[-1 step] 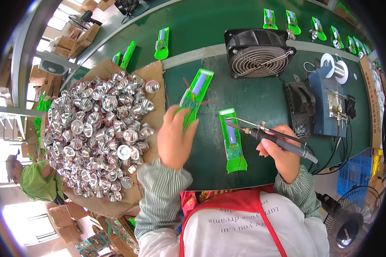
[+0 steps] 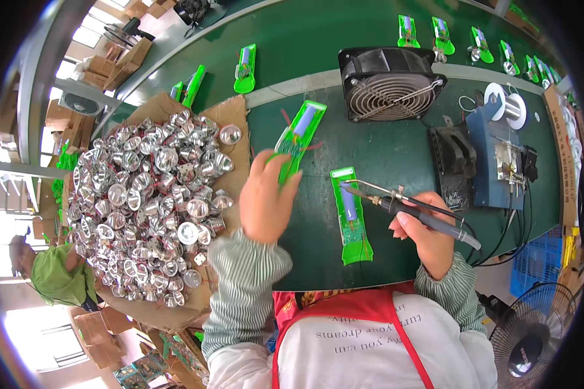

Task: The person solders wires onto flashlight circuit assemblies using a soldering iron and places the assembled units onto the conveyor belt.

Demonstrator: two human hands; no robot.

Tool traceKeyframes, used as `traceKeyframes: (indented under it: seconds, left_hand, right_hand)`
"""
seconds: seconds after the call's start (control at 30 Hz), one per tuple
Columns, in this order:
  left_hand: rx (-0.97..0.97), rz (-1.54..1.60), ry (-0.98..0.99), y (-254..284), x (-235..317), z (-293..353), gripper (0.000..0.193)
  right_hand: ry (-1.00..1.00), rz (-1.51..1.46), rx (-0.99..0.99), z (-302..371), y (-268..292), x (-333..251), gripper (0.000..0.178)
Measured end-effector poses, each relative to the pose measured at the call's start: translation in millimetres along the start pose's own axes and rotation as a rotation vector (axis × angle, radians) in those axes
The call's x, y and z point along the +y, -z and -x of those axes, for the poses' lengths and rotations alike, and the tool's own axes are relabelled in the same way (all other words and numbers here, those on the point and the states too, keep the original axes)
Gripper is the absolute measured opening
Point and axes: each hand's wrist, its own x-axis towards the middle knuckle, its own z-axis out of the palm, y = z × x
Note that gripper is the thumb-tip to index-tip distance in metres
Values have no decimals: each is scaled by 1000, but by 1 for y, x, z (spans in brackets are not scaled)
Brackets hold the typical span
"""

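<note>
My left hand (image 2: 266, 198) is closed round the near end of a green plastic housing (image 2: 316, 110). In this housing sit a pale violet battery cell, a green circuit board and thin red wires; my fingers hide its lower end. My right hand (image 2: 428, 233) grips a soldering iron (image 2: 422, 220) with a thin metal feed tube running alongside. The iron's tip is over the upper part of a second green housing (image 2: 357, 251), lying on the bench in front of me. That one also carries a violet cell (image 2: 349, 205) and a circuit board (image 2: 353, 232).
On the left, a large heap of silvery reflector cups (image 2: 136, 201) lies on cardboard (image 2: 230, 109). A square black fan (image 2: 396, 97) stands ahead. To the right are a blue soldering unit (image 2: 490, 155) with a solder spool (image 2: 514, 111) and trailing cables. More green housings (image 2: 245, 68) line the far bench.
My left hand has shifted slightly forward and to the right with the green housing in it. My right hand and the soldering iron stay almost where they were.
</note>
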Motion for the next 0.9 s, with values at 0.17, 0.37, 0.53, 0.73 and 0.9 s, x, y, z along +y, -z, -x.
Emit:
traceKeyframes:
  seconds: [0.17,0.37,0.53,0.73,0.9]
  left_hand:
    - [51,7,-229,-49,-15,-115,32]
    - [-168,271,-322,-101,-14,-233,46]
    - [51,-205,-324,-72,-49,-267,49]
    - [83,-658,321,-28,-78,-253,75]
    - [-33,-458,177,-16,-89,-244,81]
  right_hand:
    - [-20,24,90,-5,14,-5,17]
    - [-20,0,136,-13,18,-8,17]
    - [-58,-56,114,-21,19,-6,18]
    - [-76,-84,82,-26,19,-3,18]
    - [-59,-69,68,-24,18,-4,20]
